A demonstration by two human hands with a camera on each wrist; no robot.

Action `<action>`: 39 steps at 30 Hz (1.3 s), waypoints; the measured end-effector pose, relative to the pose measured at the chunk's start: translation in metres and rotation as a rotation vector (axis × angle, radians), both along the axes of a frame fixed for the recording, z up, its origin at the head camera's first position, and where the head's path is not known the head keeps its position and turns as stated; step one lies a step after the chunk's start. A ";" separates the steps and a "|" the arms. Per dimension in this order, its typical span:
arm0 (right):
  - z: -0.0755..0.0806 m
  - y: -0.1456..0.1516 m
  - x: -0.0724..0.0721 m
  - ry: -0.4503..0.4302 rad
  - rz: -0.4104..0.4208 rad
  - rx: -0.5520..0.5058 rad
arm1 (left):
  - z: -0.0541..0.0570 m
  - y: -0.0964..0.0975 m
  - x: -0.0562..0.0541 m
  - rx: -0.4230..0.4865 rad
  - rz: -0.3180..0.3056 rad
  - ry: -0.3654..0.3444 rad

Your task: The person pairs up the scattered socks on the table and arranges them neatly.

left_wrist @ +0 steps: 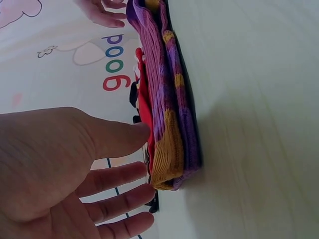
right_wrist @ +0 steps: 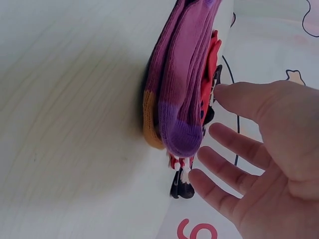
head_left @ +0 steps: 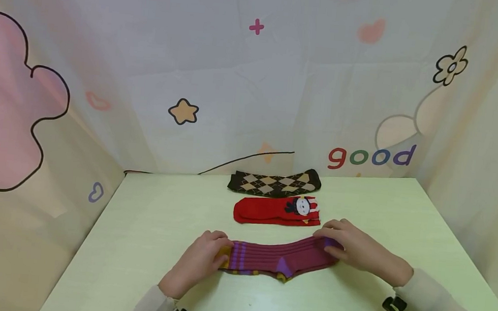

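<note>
A purple-red ribbed pair of socks (head_left: 267,257), with violet stripes and mustard parts, lies stretched sideways on the table, one sock on top of the other. At its mustard cuff end (left_wrist: 167,154) is my left hand (head_left: 201,258), its thumb and fingers apart and loosely extended. By the violet toe end (right_wrist: 182,134) my right hand (head_left: 352,247) hovers with its fingers spread. Both wrist views show nothing pinched between thumb and fingers; whether a fingertip touches the fabric is hard to tell.
Behind the purple pair lie red socks (head_left: 266,211) with a white cartoon face. Farther back, dark argyle socks (head_left: 273,185) lie near the table's rear edge. A printed curtain (head_left: 238,75) rises behind the pale green table (head_left: 160,207) and along its sides.
</note>
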State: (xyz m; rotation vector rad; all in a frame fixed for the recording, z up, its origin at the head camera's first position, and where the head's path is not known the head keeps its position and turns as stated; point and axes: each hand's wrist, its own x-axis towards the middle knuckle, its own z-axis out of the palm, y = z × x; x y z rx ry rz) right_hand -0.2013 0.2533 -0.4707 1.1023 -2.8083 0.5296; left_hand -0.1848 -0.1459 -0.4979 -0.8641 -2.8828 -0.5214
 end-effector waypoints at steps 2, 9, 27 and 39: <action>-0.001 -0.002 0.001 0.001 0.005 -0.007 | 0.000 0.000 0.001 0.009 -0.006 0.015; -0.002 -0.010 0.006 -0.009 0.012 -0.025 | -0.003 0.003 0.004 0.037 -0.018 0.052; -0.012 -0.026 0.016 -0.108 0.056 -0.019 | -0.007 0.022 0.011 0.019 -0.141 0.117; -0.027 -0.030 0.016 -0.015 0.116 -0.009 | -0.014 0.026 0.011 -0.064 -0.153 0.104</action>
